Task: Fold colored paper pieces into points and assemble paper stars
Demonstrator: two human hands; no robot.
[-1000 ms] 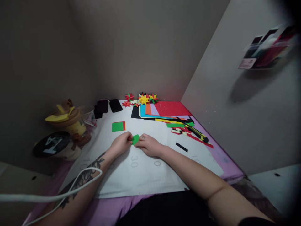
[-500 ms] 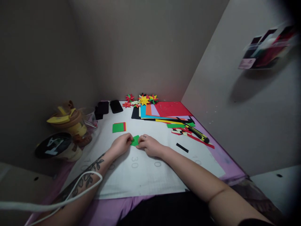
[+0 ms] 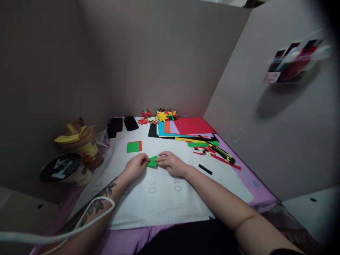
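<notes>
A small piece of green paper point(image 3: 152, 161) lies between my two hands over the white sheet point(image 3: 159, 205). My left hand point(image 3: 136, 165) pinches its left edge, fingers closed. On the other side, my right hand point(image 3: 171, 163) has its fingers stretched out, their tips touching the paper's right edge. Just beyond my left hand is a small stack of green, red and yellow squares point(image 3: 134, 146). A black paper strip point(image 3: 205, 169) lies to the right of my right hand.
Folded paper stars point(image 3: 162, 116) and coloured sheets point(image 3: 192, 125) lie at the back. A yellow-black cutter point(image 3: 223, 153) rests over paper scraps at the right. Dark phone-like objects point(image 3: 131, 123), pots point(image 3: 77, 138) and a cap point(image 3: 62, 166) are at the left. A white cable point(image 3: 106, 198) crosses my left forearm.
The fingers of my right hand have straightened from a bent hold at the green paper's edge. The view has shifted slightly, so the table appears lower.
</notes>
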